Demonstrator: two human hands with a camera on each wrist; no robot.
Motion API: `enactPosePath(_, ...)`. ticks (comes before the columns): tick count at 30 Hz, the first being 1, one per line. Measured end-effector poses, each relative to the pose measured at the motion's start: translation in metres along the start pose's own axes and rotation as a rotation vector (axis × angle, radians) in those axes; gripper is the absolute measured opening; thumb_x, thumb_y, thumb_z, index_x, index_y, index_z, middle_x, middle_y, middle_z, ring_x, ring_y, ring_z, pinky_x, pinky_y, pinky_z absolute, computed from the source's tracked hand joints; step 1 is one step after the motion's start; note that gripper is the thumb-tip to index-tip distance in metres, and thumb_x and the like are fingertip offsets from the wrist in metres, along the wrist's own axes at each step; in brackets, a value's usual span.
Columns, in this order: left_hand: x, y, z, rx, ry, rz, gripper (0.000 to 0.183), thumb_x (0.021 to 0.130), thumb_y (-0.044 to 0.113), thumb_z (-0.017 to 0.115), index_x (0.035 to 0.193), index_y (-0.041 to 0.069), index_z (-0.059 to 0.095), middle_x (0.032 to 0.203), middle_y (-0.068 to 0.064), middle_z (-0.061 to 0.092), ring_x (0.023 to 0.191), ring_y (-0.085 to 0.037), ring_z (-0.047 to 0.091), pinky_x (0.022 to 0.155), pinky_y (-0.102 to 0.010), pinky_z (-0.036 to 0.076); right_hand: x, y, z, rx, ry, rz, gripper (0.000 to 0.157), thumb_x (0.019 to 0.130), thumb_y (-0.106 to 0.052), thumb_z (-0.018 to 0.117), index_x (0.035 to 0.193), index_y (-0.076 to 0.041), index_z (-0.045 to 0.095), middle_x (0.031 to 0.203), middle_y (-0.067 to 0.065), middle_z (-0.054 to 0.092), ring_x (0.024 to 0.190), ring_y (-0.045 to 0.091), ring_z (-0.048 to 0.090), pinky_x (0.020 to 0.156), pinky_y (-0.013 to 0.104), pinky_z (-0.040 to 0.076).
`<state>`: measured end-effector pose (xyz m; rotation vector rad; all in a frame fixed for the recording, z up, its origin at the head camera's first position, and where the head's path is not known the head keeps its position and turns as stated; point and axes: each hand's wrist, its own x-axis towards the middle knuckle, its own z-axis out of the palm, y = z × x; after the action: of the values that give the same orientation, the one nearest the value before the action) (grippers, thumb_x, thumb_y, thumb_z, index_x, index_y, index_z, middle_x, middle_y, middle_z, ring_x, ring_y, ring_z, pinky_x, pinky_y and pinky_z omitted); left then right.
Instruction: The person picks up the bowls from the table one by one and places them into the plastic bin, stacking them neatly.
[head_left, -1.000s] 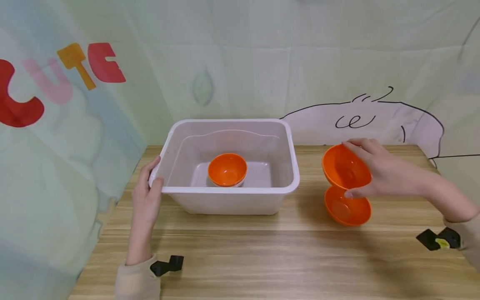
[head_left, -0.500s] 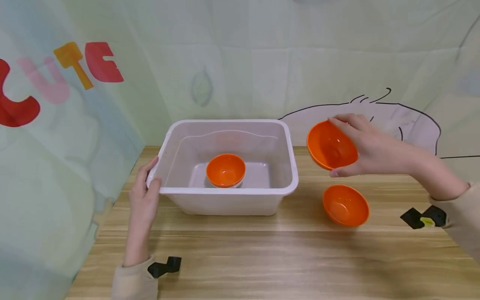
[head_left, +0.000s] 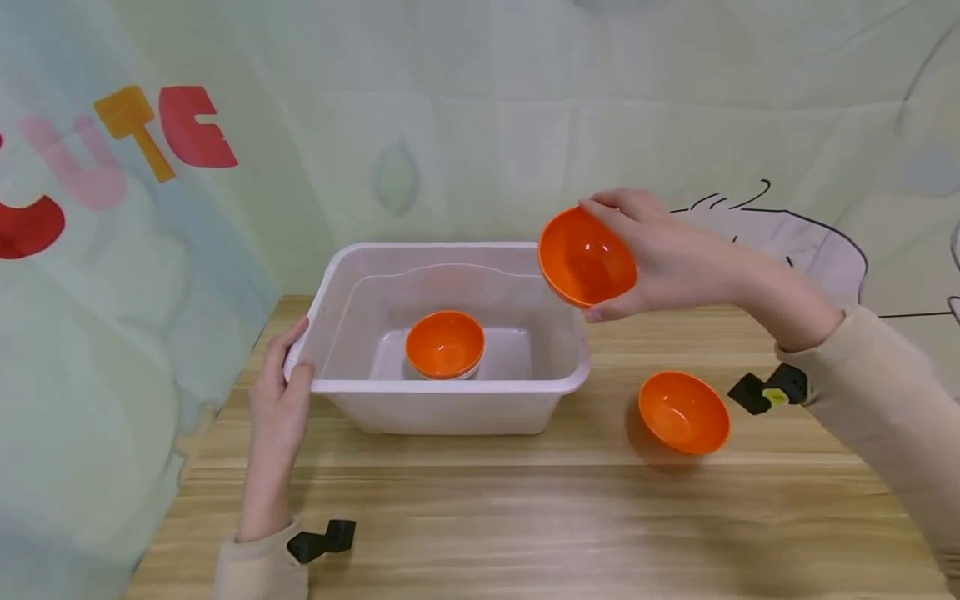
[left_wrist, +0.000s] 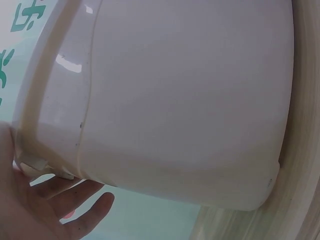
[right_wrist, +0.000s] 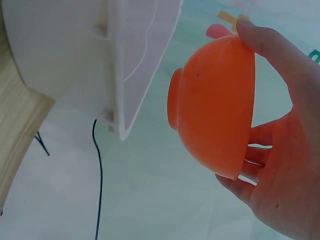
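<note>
The left hand (head_left: 281,404) grips the front left corner of a pale tub (head_left: 450,410), inside which stands an orange bowl (head_left: 445,343). At the tub's right rim, the right hand (head_left: 648,250) pinches a second bowl (head_left: 585,257), raised and tilted. Farther right, a third bowl (head_left: 684,413) rests on the wooden table (head_left: 525,517).

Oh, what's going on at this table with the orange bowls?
A person is handling bowls around a pale tub. Their right hand holds a tilted orange bowl in the air near the tub's right end, while their left hand grips its left rim. A second bowl sits inside the tub; a third bowl stands on the wooden table, right of it.
</note>
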<state>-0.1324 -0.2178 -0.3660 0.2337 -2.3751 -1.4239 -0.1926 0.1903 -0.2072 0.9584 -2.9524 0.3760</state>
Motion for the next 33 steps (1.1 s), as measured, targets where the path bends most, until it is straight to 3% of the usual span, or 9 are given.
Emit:
enactPosePath(6,0.001,-0.001,-0.001,0.004,0.01,0.001,0.048,0.096,0.015,0.042,0.14,0.033,0.048,0.145,0.005,0.05,0.123,-0.017,0.05,0.088,-0.017,0.039,0.032,-0.015,-0.002,-0.001,-0.01,-0.062,0.108,0.071,-0.054,0.077,0.153,-0.008,0.024,0.15,0.009,0.03,0.137,0.027,0.025,0.107,0.05,0.034)
enactPosePath(15,0.002,-0.002,0.002,0.011,0.005,0.009,0.048,0.097,0.016,0.041,0.141,0.032,0.048,0.145,0.005,0.05,0.124,-0.019,0.05,0.088,-0.019,0.039,0.081,-0.034,0.01,0.013,-0.139,-0.075,0.111,0.07,-0.061,0.073,0.153,-0.009,0.021,0.152,0.006,0.027,0.138,0.021,0.024,0.106,0.043,0.04)
enactPosePath(24,0.001,-0.002,0.001,0.0,0.003,0.001,0.048,0.097,0.017,0.04,0.141,0.033,0.046,0.146,0.004,0.049,0.125,-0.019,0.049,0.09,-0.024,0.041,0.129,-0.05,0.027,-0.03,-0.241,-0.147,0.107,0.073,-0.06,0.069,0.152,-0.005,0.022,0.15,0.009,0.029,0.137,0.024,0.025,0.11,0.039,0.034)
enactPosePath(33,-0.001,-0.006,0.009,-0.041,-0.01,0.012,0.049,0.096,0.014,0.042,0.142,0.03,0.047,0.146,0.002,0.048,0.124,-0.021,0.05,0.087,-0.016,0.037,0.151,-0.062,0.057,-0.158,-0.384,-0.165,0.107,0.074,-0.065,0.066,0.153,-0.008,0.021,0.148,0.009,0.031,0.135,0.025,0.027,0.109,0.037,0.034)
